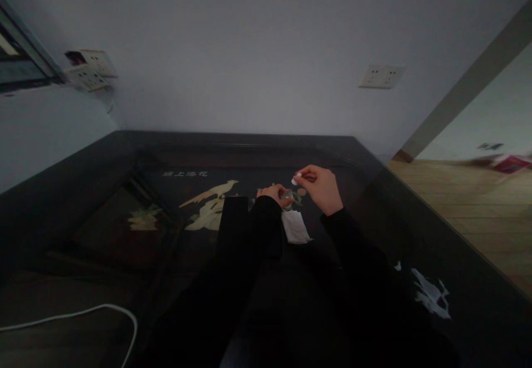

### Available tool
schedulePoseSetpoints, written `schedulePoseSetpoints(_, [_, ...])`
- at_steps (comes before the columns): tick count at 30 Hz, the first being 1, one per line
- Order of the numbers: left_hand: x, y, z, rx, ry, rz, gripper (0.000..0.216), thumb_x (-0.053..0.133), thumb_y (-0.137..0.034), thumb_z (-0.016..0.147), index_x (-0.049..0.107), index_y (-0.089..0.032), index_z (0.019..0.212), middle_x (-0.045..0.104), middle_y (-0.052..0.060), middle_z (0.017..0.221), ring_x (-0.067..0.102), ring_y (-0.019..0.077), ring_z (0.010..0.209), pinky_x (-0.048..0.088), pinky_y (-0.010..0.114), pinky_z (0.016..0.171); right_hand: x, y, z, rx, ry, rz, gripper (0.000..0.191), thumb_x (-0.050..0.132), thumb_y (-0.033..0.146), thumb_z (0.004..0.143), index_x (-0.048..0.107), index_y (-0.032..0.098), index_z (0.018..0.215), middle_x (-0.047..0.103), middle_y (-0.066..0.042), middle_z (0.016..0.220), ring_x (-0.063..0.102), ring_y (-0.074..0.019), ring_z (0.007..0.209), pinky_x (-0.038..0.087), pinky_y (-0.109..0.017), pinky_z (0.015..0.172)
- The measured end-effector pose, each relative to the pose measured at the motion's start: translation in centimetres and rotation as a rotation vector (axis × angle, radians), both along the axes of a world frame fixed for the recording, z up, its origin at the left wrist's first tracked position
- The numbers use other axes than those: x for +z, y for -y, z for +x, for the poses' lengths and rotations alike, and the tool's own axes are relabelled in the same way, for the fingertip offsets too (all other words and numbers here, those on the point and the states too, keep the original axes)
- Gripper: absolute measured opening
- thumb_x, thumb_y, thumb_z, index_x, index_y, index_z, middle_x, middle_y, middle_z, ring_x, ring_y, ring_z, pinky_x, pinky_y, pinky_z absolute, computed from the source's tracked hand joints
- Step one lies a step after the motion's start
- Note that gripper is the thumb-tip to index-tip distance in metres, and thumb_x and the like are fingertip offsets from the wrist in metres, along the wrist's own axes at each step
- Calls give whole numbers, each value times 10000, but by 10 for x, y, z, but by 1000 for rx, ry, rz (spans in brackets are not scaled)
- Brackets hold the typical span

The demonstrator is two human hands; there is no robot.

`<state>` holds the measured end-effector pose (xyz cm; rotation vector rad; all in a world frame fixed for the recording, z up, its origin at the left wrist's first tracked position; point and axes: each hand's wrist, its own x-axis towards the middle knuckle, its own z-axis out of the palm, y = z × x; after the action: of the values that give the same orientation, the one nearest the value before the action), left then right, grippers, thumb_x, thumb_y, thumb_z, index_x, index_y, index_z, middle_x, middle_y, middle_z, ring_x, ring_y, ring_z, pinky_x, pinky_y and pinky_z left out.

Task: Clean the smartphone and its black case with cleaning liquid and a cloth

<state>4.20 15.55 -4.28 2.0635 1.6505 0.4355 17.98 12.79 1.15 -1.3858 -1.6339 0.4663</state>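
Note:
My left hand [273,193] is curled around a small clear container [287,195], which looks like glass. Just to the right and slightly higher, my right hand [324,188] pinches a small white piece [295,180] between thumb and fingertips; its exact kind is too small to make out. A folded white tissue [296,228] lies on the dark tabletop in front of the container. Beside my left forearm is a flat black object [233,218], partly covered by the sleeve. A small tan round shape [301,192] shows between the hands.
The glossy dark table [187,301] bears inlaid bird and flower pictures. Torn white scraps [431,295] lie at the right, and a white cable [103,306] curves over the lower left. Wall sockets [380,76] are on the wall behind; wooden floor [465,202] lies beyond the right edge.

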Motion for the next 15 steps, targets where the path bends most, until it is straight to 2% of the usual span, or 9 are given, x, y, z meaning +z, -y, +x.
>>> schedulePoseSetpoints(7, [-1, -2, 1, -13, -36, 19, 392, 605, -511, 642, 603, -233, 919, 678, 6, 881, 616, 204, 872, 409, 314, 780, -28, -9, -7, 12, 199, -99, 59, 631, 162, 680, 647, 184, 732, 694, -21, 713, 655, -154, 696, 480, -260, 657])
schedulePoseSetpoints(13, [5, 2, 1, -12, -47, 25, 373, 605, -499, 652, 606, -231, 910, 678, 9, 876, 613, 206, 883, 413, 305, 773, -25, -3, -10, -46, 372, -122, 44, 609, 237, 736, 622, 200, 758, 687, -16, 748, 640, -160, 731, 444, -255, 663])
schedulePoseSetpoints(15, [4, 2, 1, -9, -39, 27, 364, 604, -490, 652, 606, -234, 909, 679, 5, 869, 614, 200, 876, 415, 300, 767, -24, 0, -14, -90, 436, -126, 95, 599, 290, 753, 599, 196, 763, 675, -30, 747, 632, -184, 730, 429, -272, 650])
